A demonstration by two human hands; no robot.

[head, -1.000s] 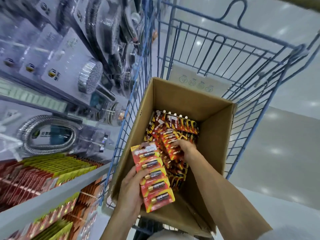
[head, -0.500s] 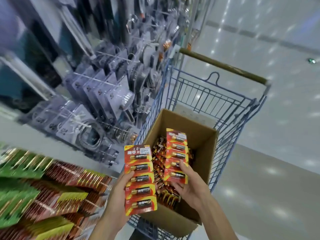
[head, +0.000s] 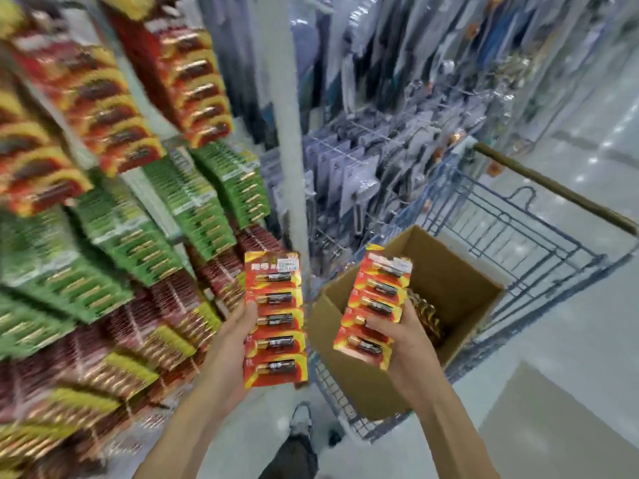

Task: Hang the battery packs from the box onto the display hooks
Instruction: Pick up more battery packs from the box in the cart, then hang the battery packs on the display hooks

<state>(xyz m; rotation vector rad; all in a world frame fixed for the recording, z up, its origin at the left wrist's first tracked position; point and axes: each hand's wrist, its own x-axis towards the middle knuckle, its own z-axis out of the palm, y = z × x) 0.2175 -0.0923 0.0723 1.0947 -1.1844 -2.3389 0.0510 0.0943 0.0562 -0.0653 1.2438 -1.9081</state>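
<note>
My left hand (head: 232, 347) grips a red and yellow battery pack strip (head: 275, 319) by its left edge, held upright in front of me. A second strip of battery packs (head: 378, 302) is gripped by my right hand (head: 406, 347), tilted, just above the near left corner of the cardboard box (head: 460, 292). More packs (head: 427, 316) lie inside the box, which sits in a blue wire cart (head: 539, 243). The display hooks (head: 114, 188) on the left are crowded with red and green battery packs; the view there is blurred.
A white upright post (head: 292, 160) divides the battery display from grey blister-packed goods (head: 373, 167) hanging on pegs behind the cart. The cart's brown handle (head: 553, 188) is at the right. Pale shiny floor lies to the right, my foot (head: 301, 423) below.
Both hands lifted strips out of the box and away from it; my view swung left from the cart toward the battery display.
</note>
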